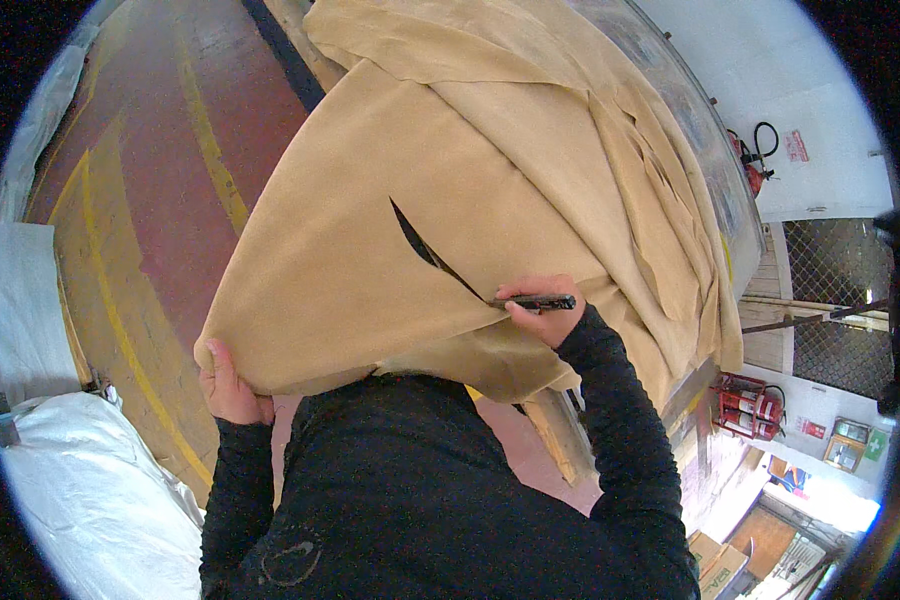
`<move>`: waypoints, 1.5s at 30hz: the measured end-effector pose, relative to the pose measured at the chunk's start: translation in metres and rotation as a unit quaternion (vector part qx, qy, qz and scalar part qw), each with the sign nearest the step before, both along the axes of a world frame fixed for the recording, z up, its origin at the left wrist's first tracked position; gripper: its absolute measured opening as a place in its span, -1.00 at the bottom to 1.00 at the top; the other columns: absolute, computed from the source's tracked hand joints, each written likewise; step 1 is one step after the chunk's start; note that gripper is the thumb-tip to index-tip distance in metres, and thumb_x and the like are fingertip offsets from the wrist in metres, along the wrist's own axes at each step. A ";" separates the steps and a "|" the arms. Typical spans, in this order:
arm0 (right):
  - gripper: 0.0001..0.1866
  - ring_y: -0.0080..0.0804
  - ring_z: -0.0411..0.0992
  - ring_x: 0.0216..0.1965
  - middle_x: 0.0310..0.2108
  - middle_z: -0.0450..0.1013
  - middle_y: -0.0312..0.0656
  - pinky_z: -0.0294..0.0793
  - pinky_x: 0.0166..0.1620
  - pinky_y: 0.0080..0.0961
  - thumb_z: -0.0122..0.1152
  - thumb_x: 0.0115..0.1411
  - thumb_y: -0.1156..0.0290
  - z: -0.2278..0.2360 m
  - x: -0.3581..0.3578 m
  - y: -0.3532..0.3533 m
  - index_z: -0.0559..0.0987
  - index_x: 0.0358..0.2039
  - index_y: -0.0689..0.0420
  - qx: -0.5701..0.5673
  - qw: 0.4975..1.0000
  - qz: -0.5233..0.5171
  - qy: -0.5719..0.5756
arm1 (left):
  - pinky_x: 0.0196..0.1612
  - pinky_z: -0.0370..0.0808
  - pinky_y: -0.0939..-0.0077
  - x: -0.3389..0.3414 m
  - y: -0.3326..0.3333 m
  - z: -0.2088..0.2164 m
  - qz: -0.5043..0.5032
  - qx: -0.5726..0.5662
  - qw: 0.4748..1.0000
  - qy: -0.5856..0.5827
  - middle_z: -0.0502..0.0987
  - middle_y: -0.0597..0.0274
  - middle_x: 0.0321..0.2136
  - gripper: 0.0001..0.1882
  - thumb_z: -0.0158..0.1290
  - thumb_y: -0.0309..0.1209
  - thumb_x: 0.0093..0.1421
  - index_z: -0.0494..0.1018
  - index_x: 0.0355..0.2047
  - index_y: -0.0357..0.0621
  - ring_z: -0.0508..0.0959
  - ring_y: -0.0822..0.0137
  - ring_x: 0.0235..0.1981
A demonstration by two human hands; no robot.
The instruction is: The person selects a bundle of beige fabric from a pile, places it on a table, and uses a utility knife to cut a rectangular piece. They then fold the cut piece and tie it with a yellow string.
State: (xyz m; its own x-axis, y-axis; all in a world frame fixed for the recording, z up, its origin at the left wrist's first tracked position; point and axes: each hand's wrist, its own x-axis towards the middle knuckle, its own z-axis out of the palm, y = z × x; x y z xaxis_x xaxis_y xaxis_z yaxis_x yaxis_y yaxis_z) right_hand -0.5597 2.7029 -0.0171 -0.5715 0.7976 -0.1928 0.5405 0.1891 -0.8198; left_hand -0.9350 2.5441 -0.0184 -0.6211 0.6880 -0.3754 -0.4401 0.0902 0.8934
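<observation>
A large sheet of tan fabric (330, 230) spreads in front of me, its near edge bent up against my body. My left hand (233, 385) is closed on the fabric's near left corner, thumb on top. In my right hand (555, 312) is a black-handled cutter knife (542, 302), its front end at the near end of a long slit (425, 250) in the fabric. The slit gapes widest toward its far half and shows dark beneath. The knife's blade is too small or hidden to make out.
More tan fabric lies in folds (660, 230) to the right, over a long clear-wrapped stack (660, 40). A wooden piece (560, 440) juts out below the fabric. White plastic-covered goods (100, 490) stand at left. Red fire extinguishers (750, 408) are by the right wall.
</observation>
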 end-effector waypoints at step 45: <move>-0.64 -0.37 0.50 -0.30 -0.31 0.52 -0.06 0.49 -0.17 -0.45 0.02 0.27 0.34 -0.019 -0.006 0.166 0.40 -0.03 0.33 -0.016 0.962 -0.108 0.249 | -0.42 0.47 0.52 0.155 0.192 -0.136 -0.145 -0.236 0.945 0.176 0.56 0.20 -0.50 -0.61 0.19 -0.22 0.05 0.50 -0.29 -0.35 0.52 0.42 -0.53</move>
